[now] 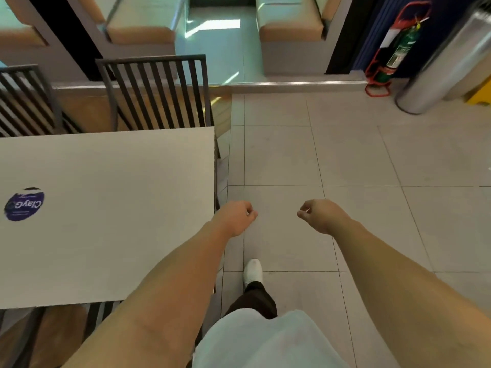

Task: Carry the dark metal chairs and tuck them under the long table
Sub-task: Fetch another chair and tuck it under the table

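Note:
The long pale table (106, 208) fills the left side, with a round blue sticker on it. Two dark metal chairs with slatted backs stand tucked at its far side: one chair (156, 94) near the table's right end, another chair (24, 99) at the far left, cut by the frame edge. A further dark chair (98, 314) shows under the table's near edge. My left hand (235, 217) hovers just past the table's right corner, fingers loosely curled, holding nothing. My right hand (322, 215) hangs over the tiled floor, also loosely curled and empty.
Pale tiled floor (358, 160) spreads to the right. A fire extinguisher in a red stand (393, 51) and a steel cylindrical bin (449, 62) stand at the back right, with a yellow object beside the bin. Padded booth benches (289, 30) lie beyond a low ledge.

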`<state>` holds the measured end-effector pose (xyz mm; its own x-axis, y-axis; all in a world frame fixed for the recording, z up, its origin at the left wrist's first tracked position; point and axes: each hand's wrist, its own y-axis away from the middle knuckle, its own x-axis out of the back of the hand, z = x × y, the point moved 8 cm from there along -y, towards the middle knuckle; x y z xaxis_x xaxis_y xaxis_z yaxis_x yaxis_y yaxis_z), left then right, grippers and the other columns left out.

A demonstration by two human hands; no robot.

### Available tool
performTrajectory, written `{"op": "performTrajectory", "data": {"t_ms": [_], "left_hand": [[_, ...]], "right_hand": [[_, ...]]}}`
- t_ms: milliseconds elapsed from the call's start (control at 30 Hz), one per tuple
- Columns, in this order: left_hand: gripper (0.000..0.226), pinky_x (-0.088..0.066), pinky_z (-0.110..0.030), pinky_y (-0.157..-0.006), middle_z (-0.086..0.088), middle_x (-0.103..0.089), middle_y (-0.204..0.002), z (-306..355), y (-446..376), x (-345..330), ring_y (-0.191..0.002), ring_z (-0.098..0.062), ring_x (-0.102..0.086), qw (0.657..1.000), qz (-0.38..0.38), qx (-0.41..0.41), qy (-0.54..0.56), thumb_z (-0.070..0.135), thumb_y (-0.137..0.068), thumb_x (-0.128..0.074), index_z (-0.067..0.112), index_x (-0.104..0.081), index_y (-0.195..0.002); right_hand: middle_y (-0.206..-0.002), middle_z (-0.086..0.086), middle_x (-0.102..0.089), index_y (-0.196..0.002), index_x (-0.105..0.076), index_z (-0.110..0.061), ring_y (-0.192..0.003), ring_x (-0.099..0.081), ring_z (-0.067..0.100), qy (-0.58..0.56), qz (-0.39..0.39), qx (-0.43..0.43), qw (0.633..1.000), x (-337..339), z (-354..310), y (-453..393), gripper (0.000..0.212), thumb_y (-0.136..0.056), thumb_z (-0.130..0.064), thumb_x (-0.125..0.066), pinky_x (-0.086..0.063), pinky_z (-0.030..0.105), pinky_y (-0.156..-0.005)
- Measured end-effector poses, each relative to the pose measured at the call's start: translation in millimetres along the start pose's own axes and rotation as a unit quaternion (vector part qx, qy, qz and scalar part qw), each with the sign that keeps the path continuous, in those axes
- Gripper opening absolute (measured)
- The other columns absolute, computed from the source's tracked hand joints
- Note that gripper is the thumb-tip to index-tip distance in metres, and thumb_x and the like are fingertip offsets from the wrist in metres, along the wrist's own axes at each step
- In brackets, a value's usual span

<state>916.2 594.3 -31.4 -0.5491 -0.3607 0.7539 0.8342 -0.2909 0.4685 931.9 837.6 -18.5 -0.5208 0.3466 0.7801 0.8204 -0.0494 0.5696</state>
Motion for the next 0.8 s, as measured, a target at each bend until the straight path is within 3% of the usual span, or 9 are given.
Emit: {"op": "performTrajectory", "data": {"t_ms": [367,533,800], "left_hand": [[0.042,-0.057,-0.043,-0.094,-0.008,-0.07,-0.119,26.1,-191.9,124.2,-0.105,-0.024,-0.066,0.999,-0.022,0.043,-0.007,0.045,-0.108,-0.045,0.017,-0.062,-0.135],[0.04,-0.055,-0.037,-0.093,-0.008,-0.07,-0.123,32.6,-289.3,161.2,-0.108,-0.023,-0.065,0.996,-0.012,0.08,0.028,0.043,-0.109,-0.047,0.016,-0.061,-0.136],[0.035,-0.058,-0.045,-0.093,-0.006,-0.071,-0.111,52.6,-420.1,239.8,-0.1,-0.022,-0.068,0.981,0.023,0.163,0.101,0.041,-0.108,-0.049,0.016,-0.064,-0.128]], "right_hand": [[-0.119,-0.002,-0.071,-0.122,-0.069,-0.027,-0.105,-0.064,0.021,-0.022,-0.006,0.023,0.999,144.0,-23.5,-200.3,0.034,-0.102,-0.05,-0.053,-0.052,0.036,-0.09],[-0.125,0.003,-0.069,-0.129,-0.066,-0.023,-0.11,-0.063,0.023,0.028,-0.023,0.065,0.997,199.2,-29.2,-314.9,0.038,-0.104,-0.048,-0.052,-0.05,0.037,-0.091],[-0.127,0.001,-0.068,-0.133,-0.063,-0.024,-0.115,-0.061,0.024,0.113,-0.067,0.122,0.984,313.0,-54.6,-479.8,0.04,-0.104,-0.048,-0.048,-0.05,0.037,-0.093]]}}
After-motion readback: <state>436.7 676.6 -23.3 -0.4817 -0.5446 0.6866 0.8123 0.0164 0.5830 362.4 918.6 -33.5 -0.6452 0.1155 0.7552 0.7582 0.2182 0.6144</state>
